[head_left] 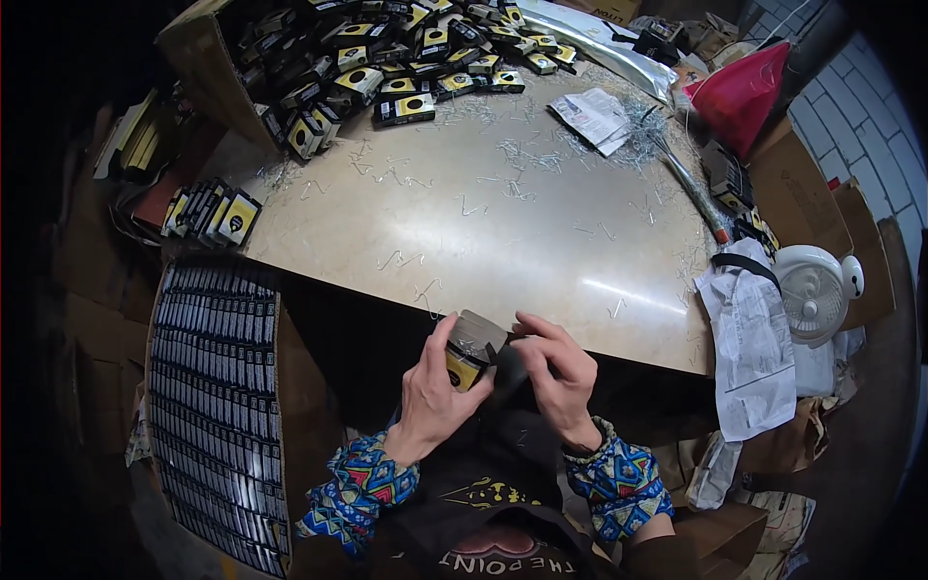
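Just off the table's near edge, my left hand [432, 394] grips a small black-and-yellow box [466, 370]. Its top is open with the grey inner flap raised, and bits of thin metal wire show inside. My right hand [559, 375] is just right of the box, fingers loosely bent and apart, fingertips toward the side flap. Nothing is plainly held in it; a dark blurred patch lies behind its fingers. Bent wire hooks [471, 206] are scattered across the tabletop [464, 251].
A heap of similar boxes [406, 108] spills from a carton [215, 72] at the back left. A short row of boxes [208, 213] stands at the left edge. Below it sits a carton packed with boxes [217, 387]. Crumpled paper [592, 118] and a white fan [810, 298] are right.
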Motion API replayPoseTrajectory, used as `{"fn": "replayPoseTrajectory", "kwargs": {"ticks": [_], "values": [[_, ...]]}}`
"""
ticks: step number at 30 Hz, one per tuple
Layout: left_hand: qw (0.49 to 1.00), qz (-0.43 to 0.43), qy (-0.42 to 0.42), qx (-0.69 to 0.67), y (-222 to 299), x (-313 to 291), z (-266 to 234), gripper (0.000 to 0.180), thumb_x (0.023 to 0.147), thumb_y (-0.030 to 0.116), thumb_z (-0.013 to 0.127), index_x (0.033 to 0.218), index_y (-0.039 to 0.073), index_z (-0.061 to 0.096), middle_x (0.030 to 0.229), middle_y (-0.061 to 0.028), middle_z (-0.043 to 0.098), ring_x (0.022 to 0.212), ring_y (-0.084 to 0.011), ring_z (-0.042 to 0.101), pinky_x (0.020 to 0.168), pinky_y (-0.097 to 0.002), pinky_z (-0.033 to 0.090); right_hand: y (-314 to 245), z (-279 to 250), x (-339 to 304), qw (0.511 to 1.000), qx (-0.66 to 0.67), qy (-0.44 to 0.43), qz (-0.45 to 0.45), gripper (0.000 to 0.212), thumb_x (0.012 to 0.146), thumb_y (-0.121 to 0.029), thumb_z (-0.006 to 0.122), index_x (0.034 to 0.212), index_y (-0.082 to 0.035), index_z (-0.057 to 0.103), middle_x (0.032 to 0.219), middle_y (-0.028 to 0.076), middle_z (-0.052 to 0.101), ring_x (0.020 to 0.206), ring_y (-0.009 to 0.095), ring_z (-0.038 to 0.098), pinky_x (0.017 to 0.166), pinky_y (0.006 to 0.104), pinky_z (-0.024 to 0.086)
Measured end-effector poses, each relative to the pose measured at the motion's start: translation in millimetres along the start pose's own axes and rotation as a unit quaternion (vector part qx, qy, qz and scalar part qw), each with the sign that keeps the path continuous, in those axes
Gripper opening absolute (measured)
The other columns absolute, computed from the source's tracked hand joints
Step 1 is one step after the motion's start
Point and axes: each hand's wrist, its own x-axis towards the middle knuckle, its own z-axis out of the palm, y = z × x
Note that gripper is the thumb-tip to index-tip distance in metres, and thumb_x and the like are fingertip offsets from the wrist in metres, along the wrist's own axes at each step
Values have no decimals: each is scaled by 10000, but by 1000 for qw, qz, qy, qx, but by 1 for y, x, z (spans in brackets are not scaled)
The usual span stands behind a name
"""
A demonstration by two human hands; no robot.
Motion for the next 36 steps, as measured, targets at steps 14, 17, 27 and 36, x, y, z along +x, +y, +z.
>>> {"fn": "replayPoseTrajectory", "kwargs": {"ticks": [14,17,27,36], "values": [[995,70,-6,68,-4,-1,6,839,702,219,858,1352,41,358,1092,-222,621,930,-398,659,762,-423,553,-4,18,-12,999,-19,-43,-1,230,862,5,685,1087,54,680,1112,149,698,884,169,655,774,261,520],[999,-5,26,32,3,-1,6,758,705,177,840,1308,34,402,1040,-205,618,901,-397,652,741,-429,543,-16,17,-13,963,137,-49,228,274,874,5,679,1145,46,672,1123,133,703,923,133,657,797,243,525],[998,-23,-25,59,5,-4,6,687,698,55,756,1275,-7,389,1051,-202,516,953,-402,570,750,-438,492,-19,33,-12,973,118,17,198,212,878,-7,689,1086,34,708,998,99,733,859,92,661,778,208,531],[998,-19,-41,48,-2,-1,4,608,718,50,727,1231,-14,407,1012,-204,509,924,-415,553,743,-459,476,-15,38,-13,995,15,19,95,182,857,13,687,1035,47,709,984,134,732,816,153,691,749,250,556]]}}
